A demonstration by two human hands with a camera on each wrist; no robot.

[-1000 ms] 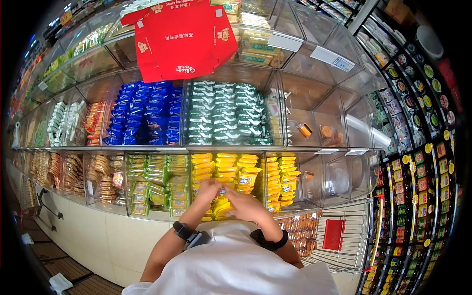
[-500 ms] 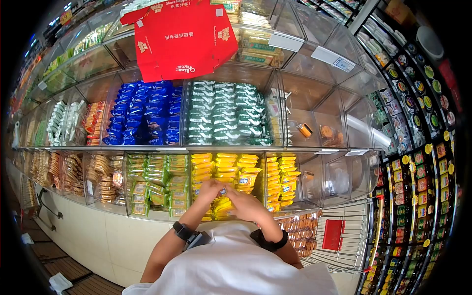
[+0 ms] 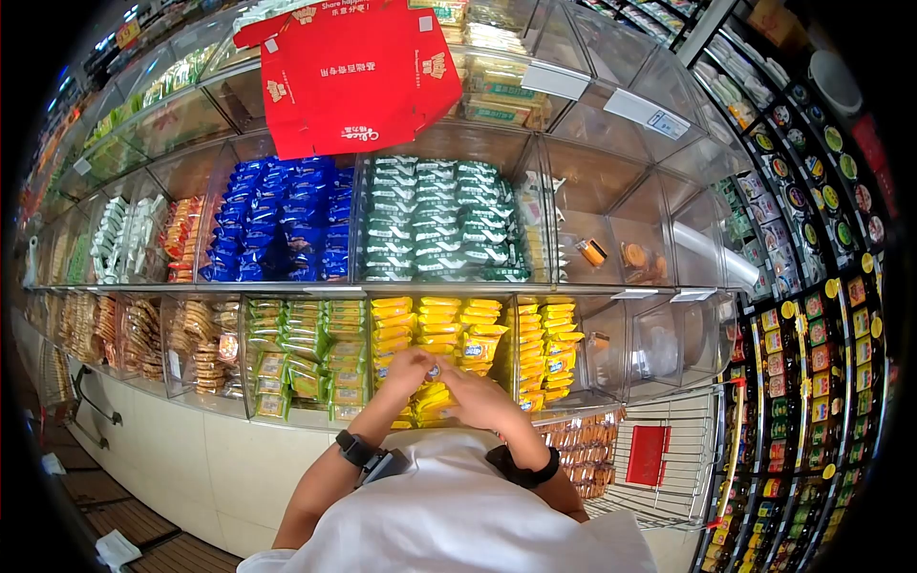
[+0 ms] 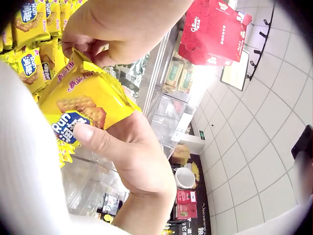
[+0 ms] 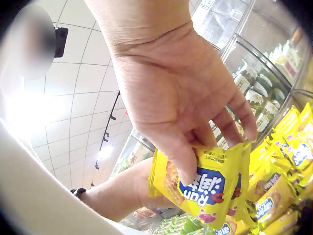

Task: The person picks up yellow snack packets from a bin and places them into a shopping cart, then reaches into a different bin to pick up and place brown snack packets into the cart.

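1. Holding one yellow packet (image 4: 100, 98) between both hands, the person works at the snack bins (image 3: 611, 177).
2. Right hand (image 3: 478, 396): pinching the packet; thumb laid on its front beside the blue Run label, other fingers partly hidden behind, outer ones loosely bent and away from it.
3. Left hand (image 3: 409, 371): fingers curled, pinching the packet's top edge; exact fingertip placement is partly hidden from me.
4. Packet position: tilted, raised just above the yellow packs (image 3: 439, 329) stacked in the lower tier.
5. Neighbours: light-green packs (image 3: 308, 353) to the left of the yellow ones; blue packs (image 3: 282, 220) and dark-green packs (image 3: 439, 220) side by side, one tier up.
6. Red card (image 3: 363, 81): spread flat across the upper tiers, printed in white and gold.
7. Cart (image 3: 649, 456): beside the bins, on the person's right.
8. Watch (image 3: 355, 449): on the left wrist.
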